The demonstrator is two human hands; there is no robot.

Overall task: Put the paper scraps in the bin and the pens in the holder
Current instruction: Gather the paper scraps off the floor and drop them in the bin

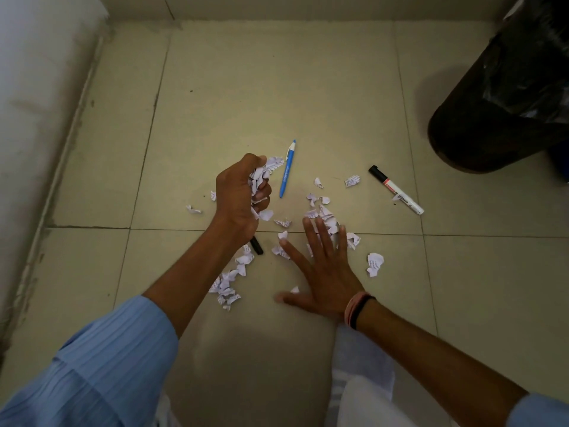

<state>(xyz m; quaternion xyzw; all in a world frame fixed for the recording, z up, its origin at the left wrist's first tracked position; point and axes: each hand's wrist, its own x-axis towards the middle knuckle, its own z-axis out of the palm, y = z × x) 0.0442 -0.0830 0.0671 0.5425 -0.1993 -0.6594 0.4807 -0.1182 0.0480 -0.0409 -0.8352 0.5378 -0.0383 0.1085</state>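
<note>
My left hand (238, 195) is clenched around a bunch of white paper scraps (264, 172) above the tiled floor. My right hand (320, 266) lies flat, fingers spread, over more scraps (326, 215). Loose scraps lie under my left forearm (231, 282), and a single one (375, 264) lies to the right. A blue pen (287, 169) lies just right of my left fist. A white marker with a black cap (395, 189) lies further right. A black pen tip (256, 245) pokes out under my left wrist. The dark bin (498, 97) with a black liner stands at the far right.
A white rounded wall or column (40, 103) runs along the left edge. The beige tiled floor (277, 81) stretches to the back wall. Something blue (562, 163) peeks out behind the bin. No pen holder is in view.
</note>
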